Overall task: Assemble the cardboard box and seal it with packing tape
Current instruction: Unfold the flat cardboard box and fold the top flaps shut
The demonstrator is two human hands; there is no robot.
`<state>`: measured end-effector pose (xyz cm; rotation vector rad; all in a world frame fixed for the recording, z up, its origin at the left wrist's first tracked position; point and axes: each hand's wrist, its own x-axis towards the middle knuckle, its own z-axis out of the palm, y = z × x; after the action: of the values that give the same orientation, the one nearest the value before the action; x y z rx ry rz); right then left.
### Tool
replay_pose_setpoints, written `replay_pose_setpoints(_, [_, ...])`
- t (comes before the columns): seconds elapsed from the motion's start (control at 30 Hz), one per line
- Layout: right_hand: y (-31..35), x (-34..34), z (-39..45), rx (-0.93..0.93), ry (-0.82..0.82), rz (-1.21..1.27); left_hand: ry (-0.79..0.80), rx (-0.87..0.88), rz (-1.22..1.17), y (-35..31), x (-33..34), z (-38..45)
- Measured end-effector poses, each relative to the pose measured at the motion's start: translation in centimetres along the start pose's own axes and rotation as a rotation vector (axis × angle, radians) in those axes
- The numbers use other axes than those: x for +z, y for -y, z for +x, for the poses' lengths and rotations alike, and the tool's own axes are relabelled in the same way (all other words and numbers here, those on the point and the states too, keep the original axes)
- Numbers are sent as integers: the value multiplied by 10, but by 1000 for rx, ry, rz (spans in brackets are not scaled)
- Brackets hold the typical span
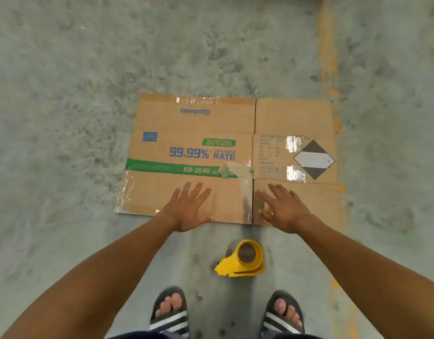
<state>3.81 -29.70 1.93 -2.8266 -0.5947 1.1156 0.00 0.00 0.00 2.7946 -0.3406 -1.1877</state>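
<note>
Box flat, not yet assembled; no new tape applied.

Your left hand (189, 206) and right hand (282, 209) rest on the near flaps of the cardboard box (225, 152), fingers spread wide, gripping nothing. The tape dispenser (243, 259) stands untouched near your feet. Bare floor (64, 94) surrounds every edge, leaving room to raise the box.

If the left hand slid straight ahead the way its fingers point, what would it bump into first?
Probably nothing to bump: the left hand is over the flat cardboard box, and would first cross its green stripe.
</note>
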Motion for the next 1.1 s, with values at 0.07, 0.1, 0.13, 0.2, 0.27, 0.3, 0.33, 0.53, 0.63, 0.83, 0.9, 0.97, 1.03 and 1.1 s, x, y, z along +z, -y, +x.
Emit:
replay_pose_setpoints(0.07, [-7,23,16,-108,-32,-170,-13,96,172,8,29,12])
replay_pose_setpoints(0.1, [-11,35,25,-173,-52,-267,-41,131,256,16,43,19])
replay_pose_setpoints(0.13, [-15,45,32,-225,-49,-343,-69,159,315,25,55,25])
replay_pose_setpoints(0.2, [-25,63,42,-244,-31,-465,-136,204,406,43,65,40])
replay_pose_setpoints(0.27, [-34,68,47,-215,-13,-501,-137,242,497,55,61,48])
replay_pose_setpoints(0.3, [-35,68,49,-217,0,-511,-131,259,527,58,60,49])
replay_pose_setpoints(0.33, [-35,68,53,-227,17,-516,-127,266,555,60,60,51])
replay_pose_setpoints(0.53, [-27,30,52,-214,36,-438,-155,272,524,66,26,49])
replay_pose_setpoints(0.63, [-27,-3,45,-238,-21,-218,-406,260,255,90,2,38])
replay_pose_setpoints(0.83, [-21,-57,29,-348,-281,-28,-877,-242,-121,97,-23,21])
replay_pose_setpoints(0.9, [-19,-75,18,-336,-320,34,-985,-357,-389,85,-34,20])
replay_pose_setpoints(0.97, [-15,-89,7,-308,-309,69,-1031,-513,-769,72,-48,17])
replay_pose_setpoints(1.03, [-11,-99,2,-299,-319,104,-986,-591,-1199,60,-62,13])
replay_pose_setpoints(1.1, [-8,-109,-4,-271,-366,175,-973,-559,-1473,54,-74,10])
